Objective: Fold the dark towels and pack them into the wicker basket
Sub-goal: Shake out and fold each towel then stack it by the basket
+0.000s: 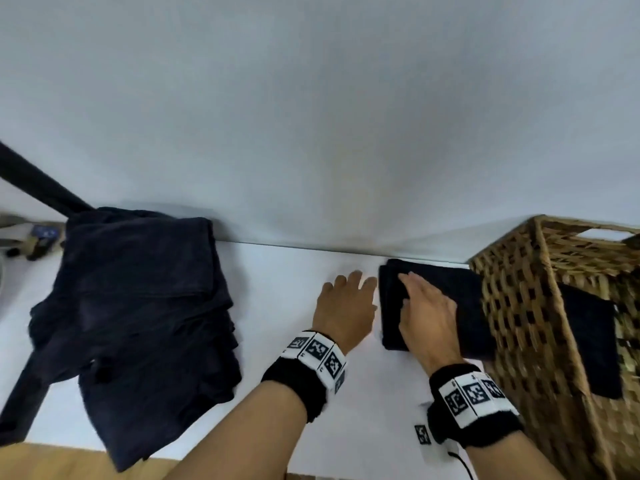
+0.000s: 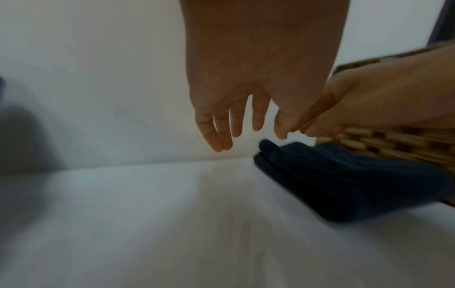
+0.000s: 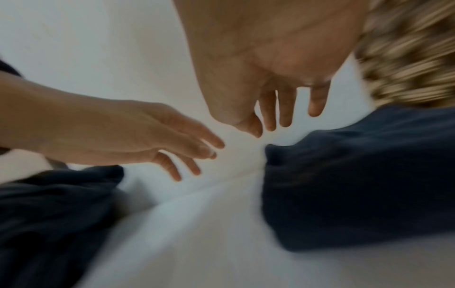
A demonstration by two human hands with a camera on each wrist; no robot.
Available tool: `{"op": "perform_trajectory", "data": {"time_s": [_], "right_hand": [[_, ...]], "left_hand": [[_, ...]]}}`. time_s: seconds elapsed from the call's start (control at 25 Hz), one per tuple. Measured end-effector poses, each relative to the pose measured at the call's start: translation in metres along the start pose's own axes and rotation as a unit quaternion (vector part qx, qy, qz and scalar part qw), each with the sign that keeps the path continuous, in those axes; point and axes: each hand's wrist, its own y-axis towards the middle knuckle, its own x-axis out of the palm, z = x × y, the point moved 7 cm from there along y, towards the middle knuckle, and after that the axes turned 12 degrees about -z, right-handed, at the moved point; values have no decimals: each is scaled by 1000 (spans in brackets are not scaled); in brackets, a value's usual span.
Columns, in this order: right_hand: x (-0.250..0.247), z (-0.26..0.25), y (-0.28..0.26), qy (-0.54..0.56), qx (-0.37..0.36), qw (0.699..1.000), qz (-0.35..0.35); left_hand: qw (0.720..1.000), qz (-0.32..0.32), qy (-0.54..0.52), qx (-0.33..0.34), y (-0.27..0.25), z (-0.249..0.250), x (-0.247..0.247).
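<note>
A folded dark towel (image 1: 460, 306) lies on the white table (image 1: 294, 393), pushed up against the wicker basket (image 1: 519, 323) at the right. Another dark towel (image 1: 588, 344) lies inside the basket. A loose pile of dark towels (image 1: 138, 323) sits at the left. My right hand (image 1: 415, 292) hovers over the folded towel's left edge with straight fingers and holds nothing. Beside it, my left hand (image 1: 349, 289) is open over bare table. The wrist views show the left hand (image 2: 236, 124), right hand (image 3: 283, 115) and folded towel (image 2: 344, 185) (image 3: 357, 175), all blurred.
A wall runs close behind the table. A black pole (image 1: 34, 181) slants in at the far left above small items (image 1: 38, 237). A printed tag (image 1: 422, 434) and a cable lie near the front edge. Bare table lies between the pile and the folded towel.
</note>
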Motion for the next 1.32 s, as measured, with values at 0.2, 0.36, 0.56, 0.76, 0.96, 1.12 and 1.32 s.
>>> {"op": "perform_trajectory", "data": {"time_s": [0.2, 0.36, 0.56, 0.76, 0.96, 1.12, 1.32], "right_hand": [[21, -195, 0, 191, -200, 957, -84], [53, -288, 7, 153, -222, 944, -188], [34, -320, 2, 53, -220, 968, -113], [-92, -358, -19, 267, -236, 934, -7], [-206, -342, -70, 453, -210, 866, -25], [-243, -293, -110, 456, -180, 871, -38], [-247, -233, -136, 422, -115, 899, 27]], "left_hand": [[973, 131, 107, -157, -96, -123, -77], [964, 64, 104, -238, -151, -208, -86], [973, 142, 64, -169, -174, -222, -115], [932, 351, -46, -72, -226, -197, -219], [887, 416, -183, 76, -272, -131, -298], [894, 375, -188, 157, -280, -73, -315], [938, 226, -209, 157, -258, -31, -290]]}}
